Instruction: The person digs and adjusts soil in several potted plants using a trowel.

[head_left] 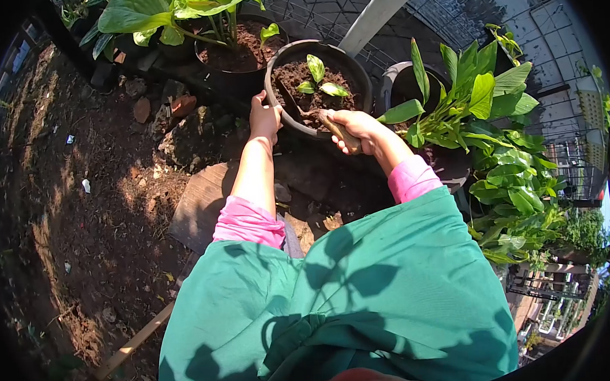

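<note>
**Both your hands at the potted seedling, trowel in the soil**

The round dark pot (364,84) stands just in front of you, at the upper middle of the view. It is filled with brown soil (292,76), and a small plant (316,68) with a few green, pale-marked leaves stands near its centre.

Your left hand (265,120) is at the pot's left side, fingers bent against the rim and wall. Your right hand (357,129) has its fingers closed around the wooden handle of a trowel (338,131); the handle slants across the rim nearest you, and the tool's metal end reaches into the soil on the left side of the pot.

Just beyond the pot to the right, a pale post (385,14) slants up. A pot with a large-leaved plant (137,20) sits to the upper left, and a grey pot (386,89) is just beside yours on the right, next to dense leafy plants (479,88).

Left of your arms, stones (183,105) lie on shaded earth, with a flat brown slab (202,196) nearer you. Your pink sleeves (415,178) and green garment (337,278) fill the foreground.
</note>
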Demonstrator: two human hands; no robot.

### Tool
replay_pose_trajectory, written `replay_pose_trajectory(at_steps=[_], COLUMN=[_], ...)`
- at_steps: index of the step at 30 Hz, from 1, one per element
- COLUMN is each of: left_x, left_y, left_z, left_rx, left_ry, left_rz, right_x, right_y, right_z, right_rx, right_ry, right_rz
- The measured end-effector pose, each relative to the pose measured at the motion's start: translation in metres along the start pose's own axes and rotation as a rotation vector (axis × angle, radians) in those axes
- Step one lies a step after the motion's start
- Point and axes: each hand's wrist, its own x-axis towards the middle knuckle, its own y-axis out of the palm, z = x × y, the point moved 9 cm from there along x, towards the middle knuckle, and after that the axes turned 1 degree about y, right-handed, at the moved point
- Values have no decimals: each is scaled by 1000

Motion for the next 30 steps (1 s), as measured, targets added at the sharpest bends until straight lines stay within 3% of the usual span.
replay_pose_trajectory(at_steps=[4, 6, 10, 14, 20, 24, 30], left_x=[-1, 6, 6, 5, 8, 9, 6], left_y=[-1, -1, 0, 0, 0, 1, 0], left_z=[-1, 3, 3, 3, 4, 5, 4], left_rx=[-19, -39, -28, -35, -54, -84, -68], left_ry=[-12, -2, 14, -4, -6, -7, -6], left_rz=[7, 14, 31, 45, 75, 87, 72], right_x=[-4, -13, -38, -73, -59, -23, 11], right_y=[-6, -12, -37, -43, -53, -42, 27], right_z=[-30, -36, 2, 52, 70, 37, 8], right_rx=[298, 284, -105, -587, -806, -609, 55], right_ry=[27, 38, -104, 31, 251, 165, 3], right_rz=[43, 48, 9, 44, 56, 77, -1])
